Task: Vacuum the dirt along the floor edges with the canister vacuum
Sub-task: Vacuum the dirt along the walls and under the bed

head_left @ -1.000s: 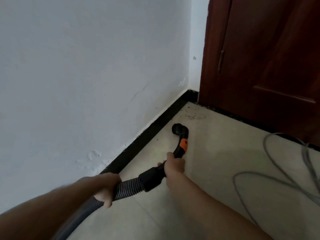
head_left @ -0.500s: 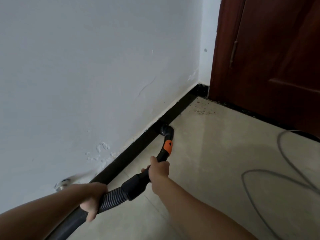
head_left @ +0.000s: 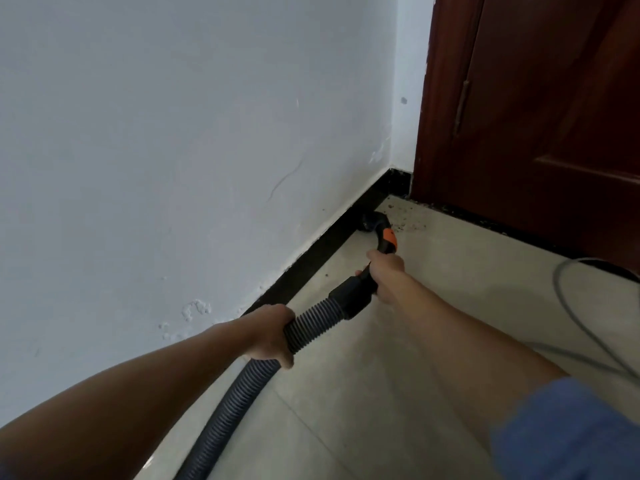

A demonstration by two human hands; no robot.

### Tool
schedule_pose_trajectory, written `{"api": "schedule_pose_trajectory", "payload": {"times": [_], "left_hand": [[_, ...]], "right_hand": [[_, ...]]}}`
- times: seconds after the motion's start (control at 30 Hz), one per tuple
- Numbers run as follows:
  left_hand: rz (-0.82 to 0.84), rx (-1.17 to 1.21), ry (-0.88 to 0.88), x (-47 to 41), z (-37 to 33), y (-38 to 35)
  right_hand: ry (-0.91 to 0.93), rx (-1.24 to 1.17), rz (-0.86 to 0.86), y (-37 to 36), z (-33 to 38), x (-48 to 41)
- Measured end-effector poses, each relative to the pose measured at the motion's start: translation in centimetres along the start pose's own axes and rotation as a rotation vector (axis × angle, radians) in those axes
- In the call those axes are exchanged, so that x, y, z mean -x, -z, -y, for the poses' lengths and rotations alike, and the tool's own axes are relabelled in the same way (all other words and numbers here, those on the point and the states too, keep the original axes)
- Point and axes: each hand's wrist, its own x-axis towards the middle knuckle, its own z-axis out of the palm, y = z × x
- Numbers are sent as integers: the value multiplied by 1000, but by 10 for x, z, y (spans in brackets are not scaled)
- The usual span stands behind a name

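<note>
My right hand (head_left: 386, 271) grips the black vacuum handle (head_left: 353, 296) just below its orange band (head_left: 389, 238). The black nozzle (head_left: 372, 223) lies on the floor against the black baseboard (head_left: 311, 261), close to the corner. My left hand (head_left: 268, 336) grips the grey ribbed hose (head_left: 242, 396), which trails down to the bottom edge of the view. Dark specks of dirt (head_left: 403, 220) lie on the pale tile just beyond the nozzle, in the corner and along the foot of the door. The canister itself is out of view.
A white wall (head_left: 173, 150) fills the left side. A dark brown wooden door (head_left: 536, 116) stands at the right of the corner. A grey power cable (head_left: 568, 306) loops over the pale tiled floor (head_left: 433, 289) at the right.
The nozzle has slid along the baseboard toward the corner and now lies next to the dirt there. Both my hands moved forward with the hose.
</note>
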Motion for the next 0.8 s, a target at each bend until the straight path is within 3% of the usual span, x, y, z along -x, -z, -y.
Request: {"api": "schedule_pose_trajectory", "payload": {"times": [0.3, 0.57, 0.7, 0.8], "left_hand": [[161, -80, 140, 17, 37, -49], [515, -185, 249, 70, 69, -119], [471, -203, 248, 66, 58, -105], [343, -161, 206, 46, 36, -78]], "right_hand": [[58, 238, -67, -24, -71, 34], [96, 405, 64, -34, -171, 120], [84, 330, 67, -27, -158, 112], [73, 244, -42, -9, -124, 86]]}}
